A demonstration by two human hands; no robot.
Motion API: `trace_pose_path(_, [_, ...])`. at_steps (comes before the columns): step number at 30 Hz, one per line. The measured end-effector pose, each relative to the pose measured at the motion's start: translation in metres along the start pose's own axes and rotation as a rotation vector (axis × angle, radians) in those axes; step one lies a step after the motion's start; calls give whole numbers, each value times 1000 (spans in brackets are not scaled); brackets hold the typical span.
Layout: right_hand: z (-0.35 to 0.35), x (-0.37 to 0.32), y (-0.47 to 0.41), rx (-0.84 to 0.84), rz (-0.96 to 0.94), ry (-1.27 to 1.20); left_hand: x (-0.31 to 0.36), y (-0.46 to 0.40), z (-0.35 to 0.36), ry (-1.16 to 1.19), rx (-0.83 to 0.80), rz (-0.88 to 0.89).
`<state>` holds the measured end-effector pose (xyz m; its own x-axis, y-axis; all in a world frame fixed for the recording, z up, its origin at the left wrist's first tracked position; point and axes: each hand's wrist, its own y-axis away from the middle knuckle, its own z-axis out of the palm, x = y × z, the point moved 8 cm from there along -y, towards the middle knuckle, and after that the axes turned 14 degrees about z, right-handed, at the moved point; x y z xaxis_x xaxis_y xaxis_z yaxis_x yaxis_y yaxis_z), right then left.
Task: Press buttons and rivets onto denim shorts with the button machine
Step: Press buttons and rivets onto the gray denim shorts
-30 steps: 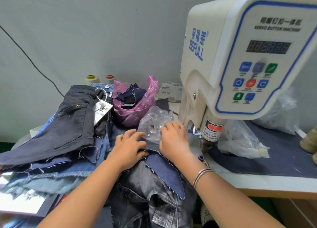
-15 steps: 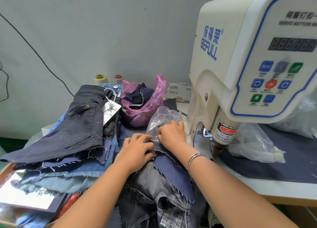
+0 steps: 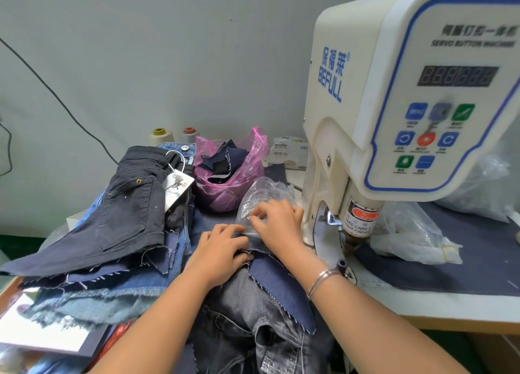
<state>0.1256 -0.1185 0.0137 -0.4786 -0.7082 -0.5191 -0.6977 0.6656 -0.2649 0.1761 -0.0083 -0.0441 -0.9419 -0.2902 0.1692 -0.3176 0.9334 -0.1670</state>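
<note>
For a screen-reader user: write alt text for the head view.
Two hands work at a small clear plastic bag beside a cream button machine: the right hand fingers it, the left hand rests on dark denim. Folded denim shorts are stacked left.

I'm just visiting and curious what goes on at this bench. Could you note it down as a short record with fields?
Machine: cream button machine, nothing under its press head
Left hand: rests on a dark blue denim piece
Right hand: fingers at a clear plastic bag
Stack at left: dark shorts with a hang tag on top
Behind: pink bag of scraps
</note>
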Motion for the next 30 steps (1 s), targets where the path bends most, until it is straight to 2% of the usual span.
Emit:
trace_pose_path(4, [-60, 9, 66, 19, -125, -396, 0, 0, -1, 14, 10, 11])
trace_pose_path(7, [-88, 56, 114, -96, -31, -479, 1, 1, -3, 3, 12, 14])
trace_pose_path(9, [-102, 95, 125, -118, 101, -475, 2, 1, -6, -11, 31, 17])
trace_pose_path(12, [-124, 131, 120, -29, 181, -421, 14, 5, -15, -89, 116, 86])
trace_pose_path(15, [-125, 131, 106, -33, 130, -315, 31, 8, -24, -265, 197, 174])
trace_pose_path(18, [-122, 119, 96, -20, 56, -266, 39, 9, -27, -347, 222, 200])
trace_pose_path(25, [-119, 101, 88, 65, -42, -73, 48, 9, -29, -432, 209, 267])
trace_pose_path(30, [-122, 99, 86, 54, -73, 22, 50, 10, -29, -427, 213, 273])
